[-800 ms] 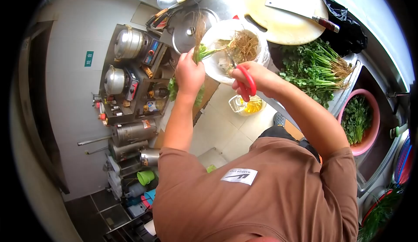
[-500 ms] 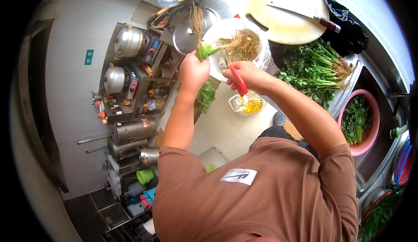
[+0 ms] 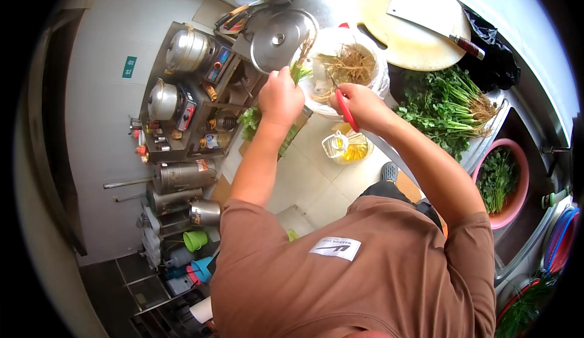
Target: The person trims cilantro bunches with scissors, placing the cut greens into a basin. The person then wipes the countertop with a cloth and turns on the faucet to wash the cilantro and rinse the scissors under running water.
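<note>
My left hand [image 3: 281,97] is closed round a bunch of leafy greens [image 3: 250,123], whose roots point up and whose leaves hang below the fist. My right hand [image 3: 363,107] grips red-handled scissors [image 3: 347,111], with the blades pointing up and left over a white lined bin [image 3: 381,76]. Cut brown roots [image 3: 351,64] lie in the bin. The scissors are apart from the bunch in my left hand. On the right, a pile of greens with roots [image 3: 447,107] rests on the counter.
A cleaver [image 3: 426,18] lies on a round cutting board [image 3: 389,37]. A pink basin [image 3: 517,207] of greens sits in the sink. An oil jug [image 3: 348,147] stands below the bin. Pots [image 3: 163,101] and a lid [image 3: 274,49] are on the left.
The view has shifted slightly. The bunch's roots now lean right in my left hand, and the scissors have come away from the stems they were beside.
</note>
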{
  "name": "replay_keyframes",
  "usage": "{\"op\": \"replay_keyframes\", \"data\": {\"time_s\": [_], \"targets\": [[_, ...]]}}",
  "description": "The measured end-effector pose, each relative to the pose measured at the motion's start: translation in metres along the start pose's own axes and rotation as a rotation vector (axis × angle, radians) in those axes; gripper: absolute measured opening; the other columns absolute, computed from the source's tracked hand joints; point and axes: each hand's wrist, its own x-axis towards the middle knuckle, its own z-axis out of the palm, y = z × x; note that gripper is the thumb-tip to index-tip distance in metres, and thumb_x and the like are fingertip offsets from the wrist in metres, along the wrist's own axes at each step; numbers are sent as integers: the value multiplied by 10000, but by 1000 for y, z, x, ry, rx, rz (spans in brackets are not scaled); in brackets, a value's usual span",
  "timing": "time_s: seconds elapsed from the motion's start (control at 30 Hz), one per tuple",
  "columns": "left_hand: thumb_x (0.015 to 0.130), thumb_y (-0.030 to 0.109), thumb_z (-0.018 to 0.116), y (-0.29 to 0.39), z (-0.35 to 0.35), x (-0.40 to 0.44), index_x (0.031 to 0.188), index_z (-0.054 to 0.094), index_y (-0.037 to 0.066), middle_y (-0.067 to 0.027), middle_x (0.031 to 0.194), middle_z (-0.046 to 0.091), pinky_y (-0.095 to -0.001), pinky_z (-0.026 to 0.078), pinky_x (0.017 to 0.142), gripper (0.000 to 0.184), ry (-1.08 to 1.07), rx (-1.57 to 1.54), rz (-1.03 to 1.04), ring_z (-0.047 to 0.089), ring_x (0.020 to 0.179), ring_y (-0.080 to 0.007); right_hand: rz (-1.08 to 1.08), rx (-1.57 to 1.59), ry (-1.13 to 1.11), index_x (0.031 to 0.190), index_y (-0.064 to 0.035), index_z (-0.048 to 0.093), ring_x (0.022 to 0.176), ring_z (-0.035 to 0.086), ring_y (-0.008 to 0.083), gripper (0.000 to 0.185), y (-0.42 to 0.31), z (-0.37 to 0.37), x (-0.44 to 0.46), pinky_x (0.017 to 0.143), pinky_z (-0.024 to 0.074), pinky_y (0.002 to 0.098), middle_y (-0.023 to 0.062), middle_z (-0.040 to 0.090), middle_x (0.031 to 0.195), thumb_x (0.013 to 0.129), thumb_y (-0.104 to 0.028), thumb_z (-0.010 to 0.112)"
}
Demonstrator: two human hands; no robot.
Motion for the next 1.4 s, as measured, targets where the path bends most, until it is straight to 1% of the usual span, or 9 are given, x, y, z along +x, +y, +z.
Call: {"op": "replay_keyframes", "data": {"time_s": [0.47, 0.57, 0.67, 0.77, 0.83, 0.93, 1.07, 1.23, 1.4], "targets": [[809, 81, 565, 28, 7, -3, 997, 570, -40, -189, 875, 632, -422, 536, 648, 224, 56, 246, 204, 674, 685, -327, -20, -223, 63, 836, 36, 690, 882, 658, 428, 421, -11, 8, 13, 827, 507, 471, 267, 668, 865, 876, -322, 473], [791, 108, 602, 22, 10, 0, 1065, 579, -30, -195, 914, 632, -428, 561, 660, 307, 14, 262, 163, 680, 729, -351, -80, -208, 108, 817, 48, 685, 751, 688, 373, 401, -7, 4, 12, 706, 541, 443, 254, 670, 785, 868, -306, 504], [802, 104, 588, 17, 6, 1, 1083, 581, -8, -194, 930, 633, -437, 560, 696, 303, -61, 229, 92, 676, 766, -366, 105, 195, -131, 782, 35, 657, 527, 641, 180, 313, 1, -6, 12, 464, 512, 326, 183, 651, 713, 861, -256, 574], [804, 103, 574, 2, 0, 2, 1077, 606, 4, -195, 955, 646, -455, 546, 732, 293, -93, 177, 15, 669, 812, -378, 218, 471, -262, 837, 38, 645, 527, 646, 197, 342, -1, -15, -3, 475, 522, 334, 165, 670, 754, 893, -289, 564], [808, 116, 579, -8, -12, 1, 1052, 631, 7, -199, 960, 661, -453, 530, 746, 272, -3, -88, -39, 656, 842, -388, 208, 508, -295, 874, 49, 616, 518, 636, 196, 368, 7, -18, -17, 471, 515, 317, 140, 662, 753, 924, -310, 553], [855, 108, 649, -10, -34, -5, 1044, 646, -10, -69, 821, 649, -316, 479, 687, 222, 0, -747, -192, 604, 718, -146, 124, 600, -275, 798, 68, 608, 488, 613, 191, 460, 15, -27, -57, 492, 473, 281, 118, 607, 585, 952, -362, 558], [850, 28, 678, 34, -71, -24, 1134, 635, -13, 3, 872, 633, -228, 451, 714, 290, -143, -1246, -159, 571, 744, -86, 187, 785, -209, 1226, 83, 491, 577, 615, 147, 409, 52, -42, -124, 541, 508, 274, 90, 640, 821, 986, -247, 526], [847, -68, 621, 167, -58, -72, 1259, 577, -32, -78, 1041, 680, -294, 521, 828, 415, -379, -1291, 192, 653, 908, -153, 311, 834, 178, 1259, 59, 487, 576, 601, 127, 426, 116, -76, -249, 503, 465, 258, 57, 623, 807, 982, -260, 547], [672, -61, 671, 329, -14, -117, 1262, 594, 37, -141, 1029, 670, -388, 492, 842, 603, -337, -830, 1137, 640, 932, -307, 354, 932, 709, 1221, 5, 521, 535, 573, 121, 364, 200, -78, -389, 438, 443, 254, 50, 604, 773, 985, -270, 558]]}}
